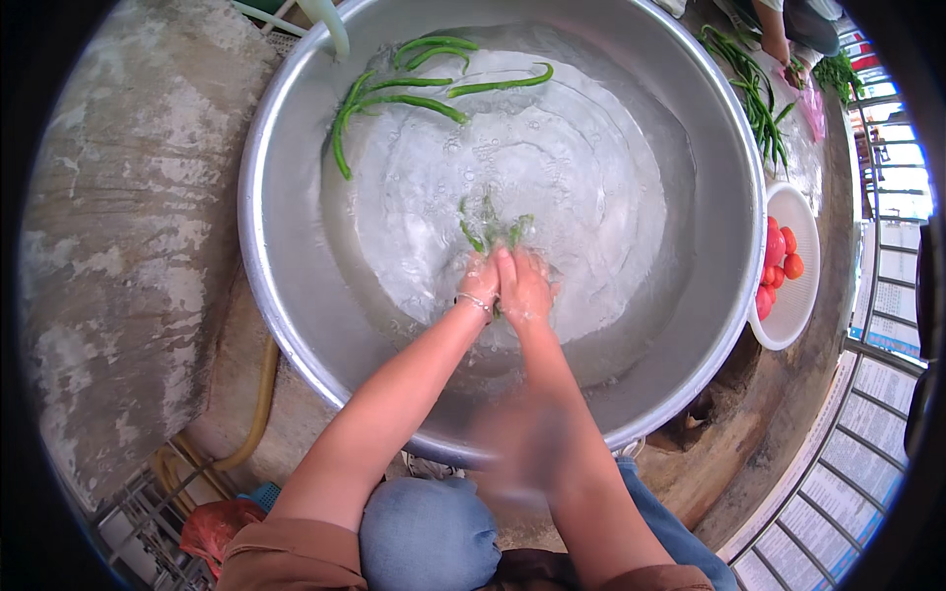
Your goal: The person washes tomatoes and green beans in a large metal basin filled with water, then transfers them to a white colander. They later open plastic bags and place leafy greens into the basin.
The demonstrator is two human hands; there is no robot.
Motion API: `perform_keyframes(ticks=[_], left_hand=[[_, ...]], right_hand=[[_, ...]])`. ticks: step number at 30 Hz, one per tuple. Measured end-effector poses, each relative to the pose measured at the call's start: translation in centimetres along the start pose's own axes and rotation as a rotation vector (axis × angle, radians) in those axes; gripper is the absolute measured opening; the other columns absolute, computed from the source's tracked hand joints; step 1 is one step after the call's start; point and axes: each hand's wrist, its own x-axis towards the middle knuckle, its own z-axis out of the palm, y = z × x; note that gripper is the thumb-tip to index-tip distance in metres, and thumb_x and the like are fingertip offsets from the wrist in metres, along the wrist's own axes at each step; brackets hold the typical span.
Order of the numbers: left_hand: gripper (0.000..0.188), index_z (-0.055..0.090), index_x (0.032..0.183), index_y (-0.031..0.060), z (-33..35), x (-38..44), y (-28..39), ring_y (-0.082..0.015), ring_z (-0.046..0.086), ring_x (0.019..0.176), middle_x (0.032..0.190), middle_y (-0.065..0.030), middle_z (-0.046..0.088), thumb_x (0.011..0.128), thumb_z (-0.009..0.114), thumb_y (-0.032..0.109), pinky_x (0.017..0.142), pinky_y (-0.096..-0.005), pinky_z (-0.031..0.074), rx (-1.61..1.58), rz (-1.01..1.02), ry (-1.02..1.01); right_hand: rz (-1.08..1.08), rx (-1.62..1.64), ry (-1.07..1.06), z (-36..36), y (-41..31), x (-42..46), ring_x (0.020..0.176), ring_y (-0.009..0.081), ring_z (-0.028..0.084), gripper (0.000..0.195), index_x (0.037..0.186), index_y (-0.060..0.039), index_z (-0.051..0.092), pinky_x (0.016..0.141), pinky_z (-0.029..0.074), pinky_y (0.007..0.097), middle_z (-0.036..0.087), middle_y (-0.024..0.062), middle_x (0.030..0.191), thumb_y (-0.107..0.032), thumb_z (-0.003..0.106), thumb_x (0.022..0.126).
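Both my hands are together in the water of a large round metal basin. My left hand, with a bracelet at the wrist, and my right hand touch each other around some green chili peppers, whose ends stick out beyond the fingers. Splashing water partly hides the fingers and what lies between them. Several long green peppers float near the basin's upper left side, and one curved pepper lies a little to their right.
A white plastic basket with tomatoes stands right of the basin. More green peppers lie at the upper right, by another person's hand and a pink bag. A pale pipe reaches over the rim; a yellow hose runs lower left.
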Motion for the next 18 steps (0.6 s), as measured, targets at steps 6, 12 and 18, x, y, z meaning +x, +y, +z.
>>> perform_keyframes(ticks=[6, 12, 18], left_hand=[[0.053, 0.046, 0.104, -0.0044, -0.5, -0.8, 1.3, -0.0404, 0.054, 0.083, 0.085, -0.0249, 0.057, 0.085, 0.038, 0.044, 0.074, -0.0452, 0.043, 0.903, 0.360, -0.044], [0.027, 0.057, 0.101, 0.0045, -1.9, -1.9, 6.3, -0.0329, 0.049, 0.097, 0.101, -0.0155, 0.056, 0.079, 0.056, 0.020, 0.083, -0.0380, 0.039, 0.681, 0.637, -0.249], [0.061, 0.030, 0.124, 0.0000, -13.9, 7.7, 15.0, -0.0380, 0.040, 0.107, 0.123, -0.0189, 0.035, 0.073, 0.059, 0.016, 0.088, -0.0417, 0.036, 1.066, 0.801, 0.963]], right_hand=[[0.385, 0.948, -0.125, 0.4, -2.4, 1.6, 0.081, 0.0218, 0.056, 0.036, 0.095, 0.0064, 0.053, 0.072, 0.045, 0.0330, 0.058, 0.0147, 0.087, -0.017, 0.066, 0.071], [0.405, 0.612, 0.201, -5.9, 7.3, 6.8, 0.069, 0.0219, 0.057, 0.023, 0.086, 0.0039, 0.054, 0.059, 0.046, 0.0326, 0.059, 0.0130, 0.075, -0.018, 0.060, 0.080], [-0.154, -0.208, 0.925, -12.0, 12.8, 5.7, 0.069, 0.0433, 0.055, 0.023, 0.093, 0.0012, 0.051, 0.064, 0.044, 0.0460, 0.060, 0.0201, 0.073, -0.018, 0.053, 0.081]])
